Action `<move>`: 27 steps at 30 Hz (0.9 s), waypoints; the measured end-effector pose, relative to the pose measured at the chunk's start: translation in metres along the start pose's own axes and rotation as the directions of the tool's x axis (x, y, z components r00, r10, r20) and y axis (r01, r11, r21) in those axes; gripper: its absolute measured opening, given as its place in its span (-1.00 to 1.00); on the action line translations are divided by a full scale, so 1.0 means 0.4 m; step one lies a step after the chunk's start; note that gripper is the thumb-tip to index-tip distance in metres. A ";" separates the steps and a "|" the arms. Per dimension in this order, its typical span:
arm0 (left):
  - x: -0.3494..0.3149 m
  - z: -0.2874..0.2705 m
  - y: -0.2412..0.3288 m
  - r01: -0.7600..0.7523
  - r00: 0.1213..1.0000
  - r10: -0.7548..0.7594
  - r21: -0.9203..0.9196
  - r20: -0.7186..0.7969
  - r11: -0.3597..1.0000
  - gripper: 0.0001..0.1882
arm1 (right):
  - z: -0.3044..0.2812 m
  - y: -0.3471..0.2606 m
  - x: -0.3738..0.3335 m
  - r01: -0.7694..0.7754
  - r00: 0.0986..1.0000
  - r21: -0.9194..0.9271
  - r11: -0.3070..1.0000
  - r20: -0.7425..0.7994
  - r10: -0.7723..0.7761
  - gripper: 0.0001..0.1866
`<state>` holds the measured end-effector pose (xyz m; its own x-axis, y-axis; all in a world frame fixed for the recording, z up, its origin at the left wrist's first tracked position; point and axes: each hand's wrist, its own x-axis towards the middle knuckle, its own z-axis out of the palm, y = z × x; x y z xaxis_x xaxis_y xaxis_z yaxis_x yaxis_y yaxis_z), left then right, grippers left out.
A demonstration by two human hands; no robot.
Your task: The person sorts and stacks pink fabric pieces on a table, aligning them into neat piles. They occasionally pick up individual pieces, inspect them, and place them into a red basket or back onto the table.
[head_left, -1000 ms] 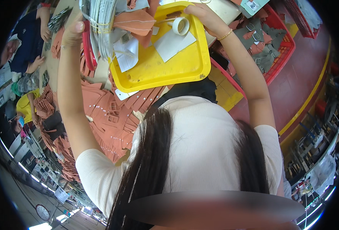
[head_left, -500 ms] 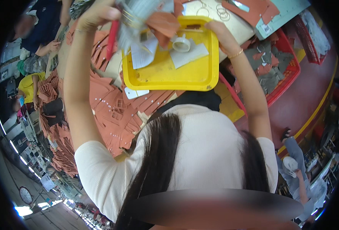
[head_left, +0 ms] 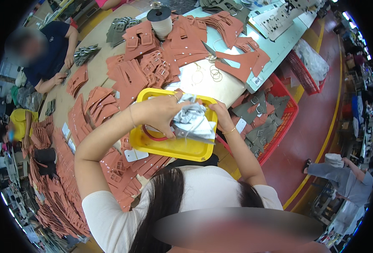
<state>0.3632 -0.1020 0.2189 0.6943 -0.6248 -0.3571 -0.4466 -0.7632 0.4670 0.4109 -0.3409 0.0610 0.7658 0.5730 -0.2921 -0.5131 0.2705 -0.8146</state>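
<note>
A yellow tray is tilted in front of me at the table's near edge. My right hand is closed on its right rim. My left hand is inside the tray, its fingers closed around a crumpled white-grey bundle that looks like paper or plastic. Under that hand is a pair of scissors with a red handle; the blades run right below the bundle. Whether the hand also grips the scissors cannot be told. Beneath the bundle, the tray's contents are mostly hidden.
Orange-brown leather-like pieces with buckles cover much of the table. Beyond the tray are a white thread spool, thin rings and a second pair of scissors. A red crate stands right. A co-worker works at left.
My left hand has come down from above the tray's far left into it with the bundle and red-handled scissors. The view has shifted, showing more table. My right hand stays on the rim.
</note>
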 end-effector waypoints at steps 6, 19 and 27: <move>-0.001 0.108 0.018 0.040 0.978 0.009 0.225 -0.210 0.974 0.25 | -0.050 -0.001 -0.001 0.144 0.989 -0.143 0.979 -0.008 -0.147 -0.58; 0.010 0.184 -0.009 0.284 0.904 -0.252 0.042 -0.346 0.958 0.07 | -0.102 0.067 0.025 0.040 0.999 0.033 0.999 -0.011 -0.040 -0.45; 0.001 0.135 0.043 0.242 0.549 -0.096 0.048 -0.831 0.969 -0.30 | -0.141 0.026 0.027 0.036 0.999 0.135 0.990 -0.041 -0.030 -0.43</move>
<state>0.3255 -0.1242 0.1832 0.8924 -0.1329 0.4313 -0.2921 -0.8986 0.3275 0.4355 -0.3756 0.0210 0.7962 0.5323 -0.2876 -0.5332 0.3927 -0.7493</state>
